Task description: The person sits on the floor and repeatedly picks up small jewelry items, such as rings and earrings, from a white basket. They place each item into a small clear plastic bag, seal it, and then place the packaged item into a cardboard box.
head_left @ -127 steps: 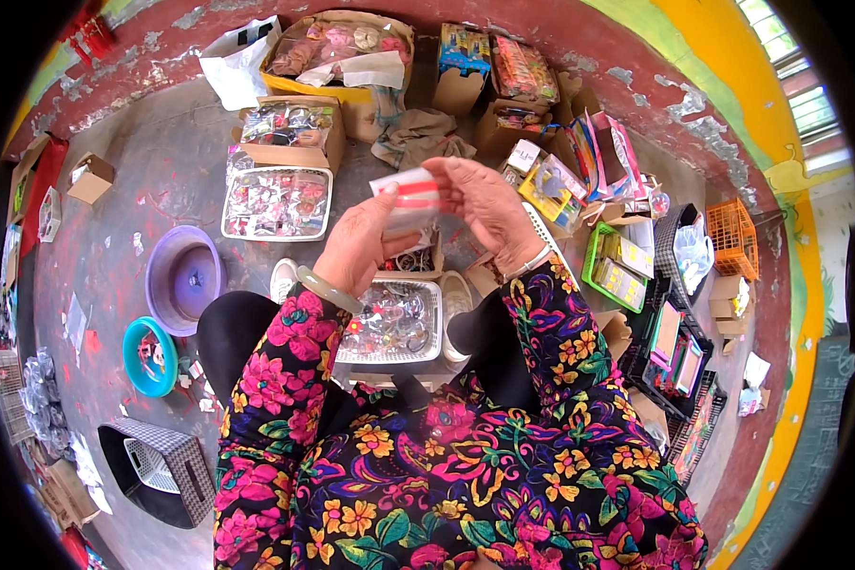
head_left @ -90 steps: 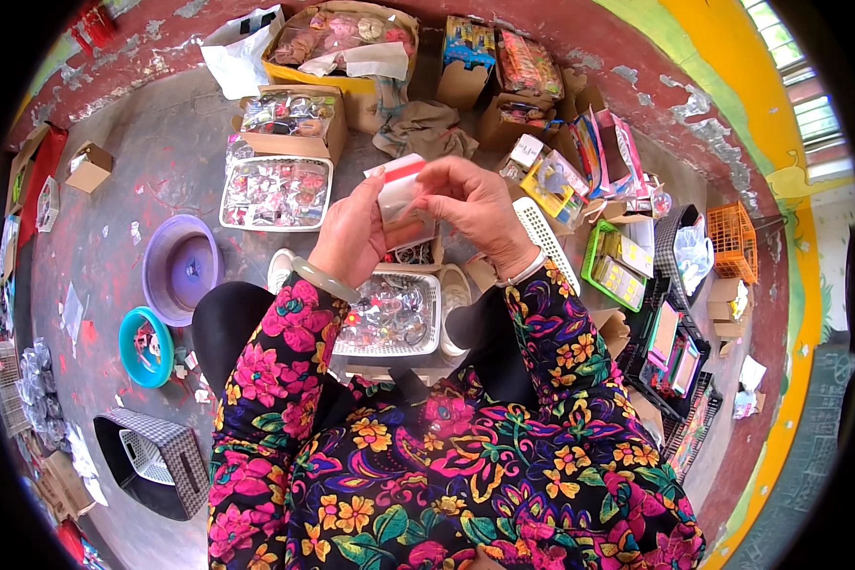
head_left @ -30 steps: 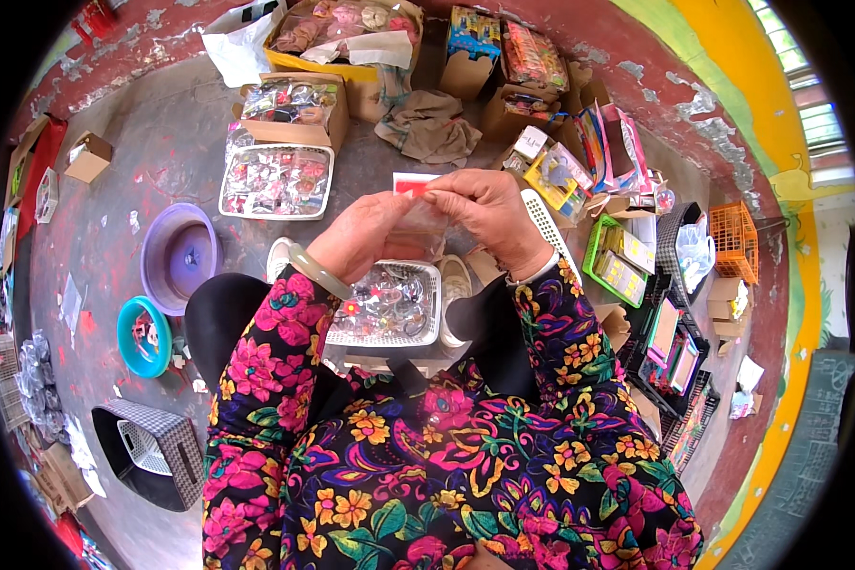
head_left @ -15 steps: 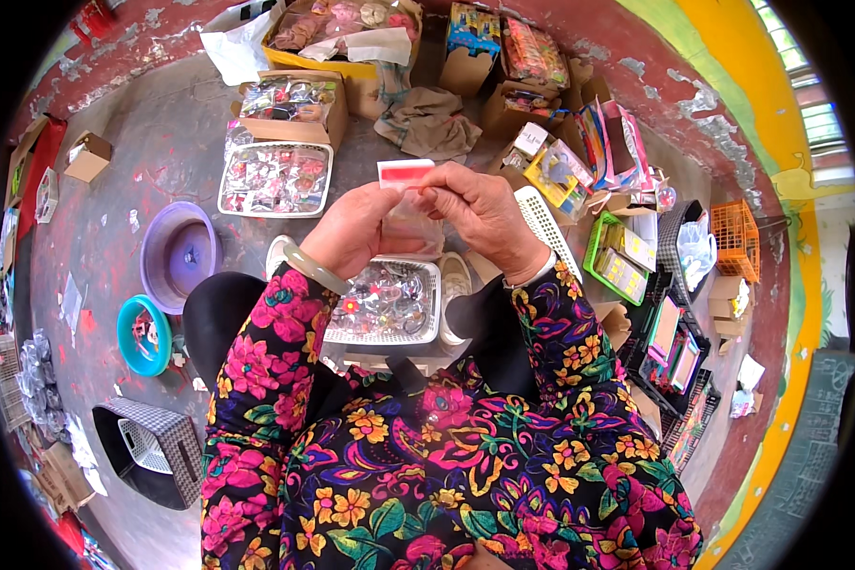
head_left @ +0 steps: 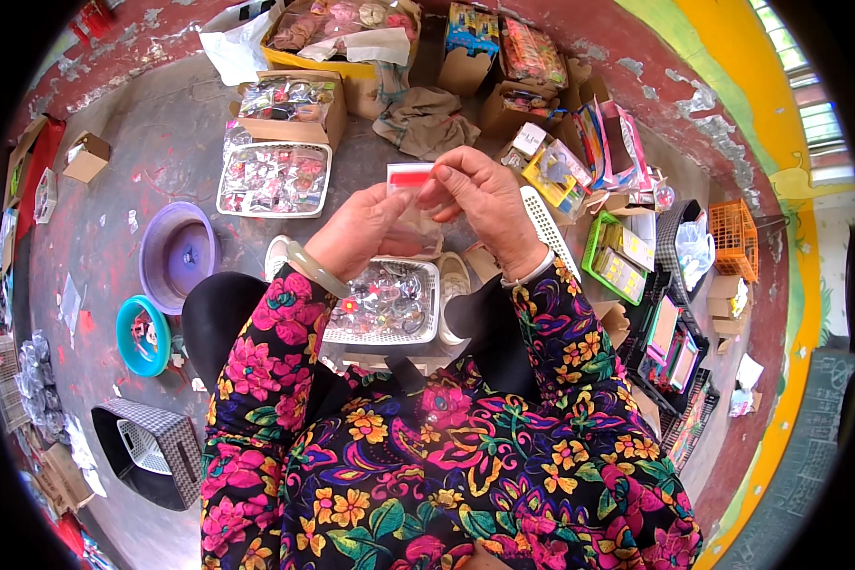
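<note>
Between my hands, a small clear plastic bag [head_left: 410, 179] with a red and white top band is held up above the floor. My left hand [head_left: 359, 230] is closed on the bag's left side, the thumb lying just under the band. My right hand [head_left: 492, 211] has its fingers curled and pinched at the upper right edge of the bag; part of that grip is hidden. Whatever lies inside the bag is hard to make out. Below my hands, a white plastic basket [head_left: 431, 313] holds several small items in clear bags.
Another white basket [head_left: 223, 204] of bagged items stands ahead on the left. A purple basin [head_left: 152, 252] and a turquoise basin [head_left: 123, 337] are at the left. On the right are a green tray [head_left: 594, 256] and an orange crate [head_left: 736, 237]. Open cardboard boxes [head_left: 337, 119] stand farther off.
My right hand has risen slightly and its fingers have shifted to the bag's upper right edge. My left hand and the bag have moved a little to the right.
</note>
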Demonstrator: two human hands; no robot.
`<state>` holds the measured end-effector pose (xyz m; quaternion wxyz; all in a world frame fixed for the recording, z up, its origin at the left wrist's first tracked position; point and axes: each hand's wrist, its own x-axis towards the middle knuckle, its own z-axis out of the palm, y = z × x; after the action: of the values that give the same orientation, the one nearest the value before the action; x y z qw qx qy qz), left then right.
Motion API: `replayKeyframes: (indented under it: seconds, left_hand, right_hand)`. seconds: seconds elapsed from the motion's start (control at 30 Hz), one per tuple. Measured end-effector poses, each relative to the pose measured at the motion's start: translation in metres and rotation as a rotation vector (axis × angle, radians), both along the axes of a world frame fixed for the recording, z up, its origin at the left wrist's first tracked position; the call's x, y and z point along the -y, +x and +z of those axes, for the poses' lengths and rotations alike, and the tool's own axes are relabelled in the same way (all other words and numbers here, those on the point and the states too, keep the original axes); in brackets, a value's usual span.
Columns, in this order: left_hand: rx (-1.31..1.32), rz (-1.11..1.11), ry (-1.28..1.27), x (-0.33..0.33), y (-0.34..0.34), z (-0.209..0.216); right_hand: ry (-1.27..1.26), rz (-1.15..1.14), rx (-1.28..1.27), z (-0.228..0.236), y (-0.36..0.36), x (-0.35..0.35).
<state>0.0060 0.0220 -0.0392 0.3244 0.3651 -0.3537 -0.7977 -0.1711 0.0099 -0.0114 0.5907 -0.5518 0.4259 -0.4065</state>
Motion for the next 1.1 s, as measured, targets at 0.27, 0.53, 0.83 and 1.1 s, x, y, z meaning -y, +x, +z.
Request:
replayKeyframes:
  seconds: [0.27,0.53,0.83,1.1]
  left_hand:
    - [0.046,-0.041,-0.015,0.000,0.001,0.001]
    - [0.044,-0.014,0.010,0.000,0.001,0.002]
    - [0.079,0.050,0.022,0.001,0.004,-0.002]
    - [0.014,0.109,-0.297,0.005,0.002,-0.005]
  right_hand:
    - [-0.012,-0.045,0.044,0.001,-0.002,0.001]
    - [-0.044,-0.077,0.072,0.002,-0.003,0.003]
    - [-0.170,-0.302,0.269,0.002,-0.013,0.013]
    - [0.128,0.001,0.017,0.008,-0.034,0.018]
